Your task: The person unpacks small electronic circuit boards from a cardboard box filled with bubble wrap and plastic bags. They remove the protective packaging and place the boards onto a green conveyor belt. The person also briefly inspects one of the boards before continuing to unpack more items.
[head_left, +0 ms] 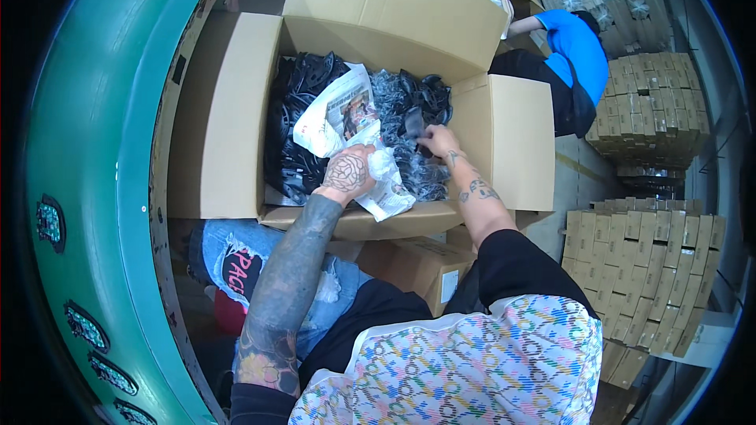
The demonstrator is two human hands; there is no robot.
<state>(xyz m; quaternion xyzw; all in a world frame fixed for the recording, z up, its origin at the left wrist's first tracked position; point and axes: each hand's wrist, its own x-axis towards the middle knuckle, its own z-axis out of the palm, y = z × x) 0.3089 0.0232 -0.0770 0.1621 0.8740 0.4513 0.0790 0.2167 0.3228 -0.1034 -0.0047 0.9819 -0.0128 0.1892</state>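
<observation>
A large open cardboard box (354,224) in front of me holds many glossy black plastic parts (303,169). Some of them, on the right, lie in clear plastic wrap (391,90). Across the middle of the pile rests a crumpled white printed bag (315,122), its material too creased to tell as plastic or paper. My left hand (349,171) is closed on the crumpled white bag, with a bunched part showing beside the fingers. Inside the box's right side, my right hand (441,142) pinches a dark plastic part (415,121) above the wrapped ones.
A green conveyor belt (102,149) with several dark parts (50,223) runs along the left. Carton stacks (638,267) stand at right. A co-worker in a blue shirt (579,55) bends over another box beyond mine. Denim clothing (272,248) and a smaller carton (421,267) sit below.
</observation>
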